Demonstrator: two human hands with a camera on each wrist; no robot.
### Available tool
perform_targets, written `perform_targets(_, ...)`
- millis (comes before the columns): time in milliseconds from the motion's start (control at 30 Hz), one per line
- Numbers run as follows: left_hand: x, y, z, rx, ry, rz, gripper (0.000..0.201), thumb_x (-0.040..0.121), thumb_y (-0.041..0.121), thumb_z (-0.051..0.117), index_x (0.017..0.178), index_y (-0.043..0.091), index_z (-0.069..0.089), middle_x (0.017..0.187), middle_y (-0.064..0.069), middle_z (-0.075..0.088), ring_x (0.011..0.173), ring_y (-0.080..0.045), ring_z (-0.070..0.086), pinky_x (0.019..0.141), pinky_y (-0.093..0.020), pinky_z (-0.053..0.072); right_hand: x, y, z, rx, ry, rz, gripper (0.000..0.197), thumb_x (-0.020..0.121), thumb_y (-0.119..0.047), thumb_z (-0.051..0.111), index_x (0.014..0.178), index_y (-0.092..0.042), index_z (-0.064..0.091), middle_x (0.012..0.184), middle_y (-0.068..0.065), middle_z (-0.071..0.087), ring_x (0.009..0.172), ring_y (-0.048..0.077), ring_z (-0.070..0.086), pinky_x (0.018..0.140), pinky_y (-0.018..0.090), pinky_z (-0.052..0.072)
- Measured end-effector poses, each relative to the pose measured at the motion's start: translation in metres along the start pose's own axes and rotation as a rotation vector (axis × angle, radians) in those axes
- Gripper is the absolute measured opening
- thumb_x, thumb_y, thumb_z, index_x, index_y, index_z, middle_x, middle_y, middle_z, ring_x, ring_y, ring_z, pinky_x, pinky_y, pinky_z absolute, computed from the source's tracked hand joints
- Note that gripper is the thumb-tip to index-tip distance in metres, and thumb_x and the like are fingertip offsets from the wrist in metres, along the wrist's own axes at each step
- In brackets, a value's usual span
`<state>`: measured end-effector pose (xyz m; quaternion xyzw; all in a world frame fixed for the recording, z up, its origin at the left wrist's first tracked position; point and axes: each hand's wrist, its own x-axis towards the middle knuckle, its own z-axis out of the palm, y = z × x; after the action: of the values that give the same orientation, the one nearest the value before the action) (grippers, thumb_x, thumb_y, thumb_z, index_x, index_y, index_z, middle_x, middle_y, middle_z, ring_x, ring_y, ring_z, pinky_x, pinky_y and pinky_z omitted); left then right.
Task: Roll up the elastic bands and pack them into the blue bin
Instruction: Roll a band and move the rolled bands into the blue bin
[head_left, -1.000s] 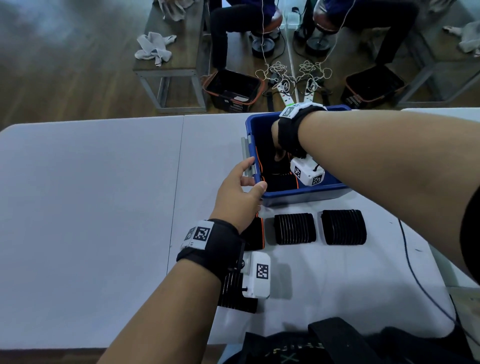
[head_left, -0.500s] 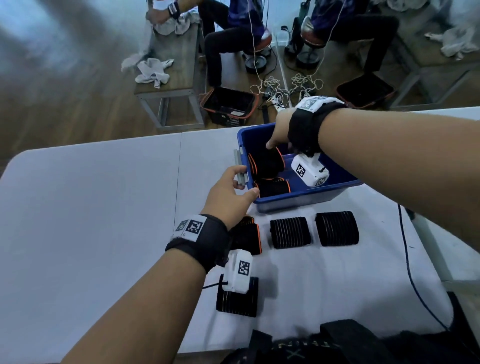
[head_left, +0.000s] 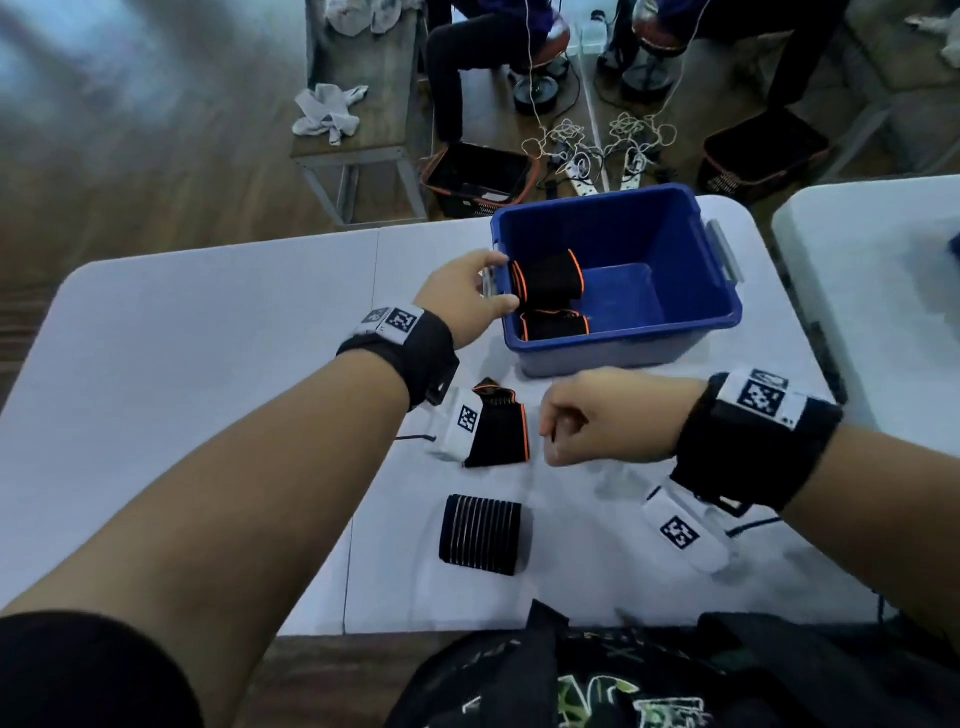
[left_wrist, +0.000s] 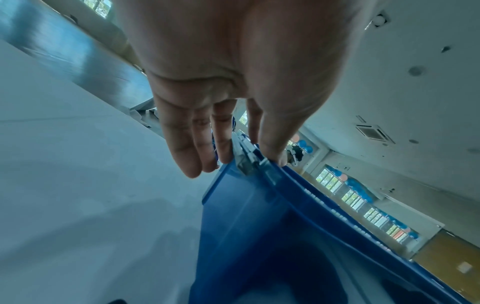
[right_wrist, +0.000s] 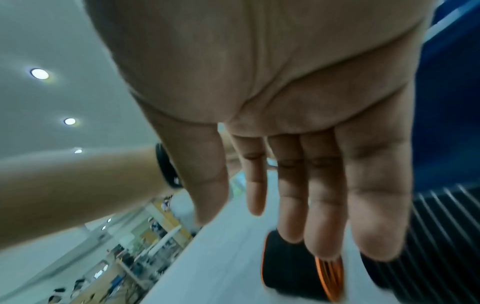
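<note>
The blue bin (head_left: 680, 270) stands at the table's far side with two rolled black, orange-edged bands (head_left: 548, 278) against its left wall. My left hand (head_left: 498, 283) pinches the bin's left rim by its grey handle (left_wrist: 245, 162), thumb inside and fingers outside. My right hand (head_left: 550, 436) hovers in front of the bin, fingers relaxed, holding nothing. An orange-edged band (head_left: 501, 431) lies just left of it, seen as a roll (right_wrist: 293, 265) under the fingertips. A striped black band (head_left: 480, 535) lies nearer me; another striped band (right_wrist: 441, 236) lies beside the right hand.
A black bag (head_left: 597, 675) sits at the table's near edge. A second white table (head_left: 872, 260) stands to the right. Beyond the table are a bench with cloths (head_left: 327, 111), a black basket (head_left: 478, 176), cables on the floor and seated people.
My right hand has come out of the bin and back toward me, now low over the table in front of it. A rolled band stays in the bin. The left hand stays on the rim.
</note>
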<state>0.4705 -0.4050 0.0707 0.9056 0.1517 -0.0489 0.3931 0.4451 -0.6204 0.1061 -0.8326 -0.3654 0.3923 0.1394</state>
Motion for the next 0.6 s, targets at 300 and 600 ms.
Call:
perform_targets(300,0.001,0.002,0.002,-0.009,0.01,-0.05,0.052,0.089,0.025,0.074,0.137,0.028,0.054,0.088,-0.004,0.064,0.08,-0.017,0.061,0.085,-0.045,0.06,0.037,0.001,0.101,0.071,-0.076,-0.102,0.045,0.083,-0.047,0.074,0.121,-0.028,0.059,0.115,-0.006,0.056,0.098,0.009,0.052,0.082,0.026,0.043)
perform_targets(600,-0.001,0.004,0.005,-0.01,0.016,-0.091,0.054,0.091,0.025,0.072,0.141,0.029,0.052,0.117,-0.019,0.066,0.086,-0.023,0.065,0.073,-0.045,0.064,0.047,-0.014,0.129,0.091,-0.081,-0.14,0.051,0.075,-0.027,0.079,0.11,-0.033,0.042,0.112,0.003,0.059,0.09,0.021,0.059,0.081,0.043,0.055)
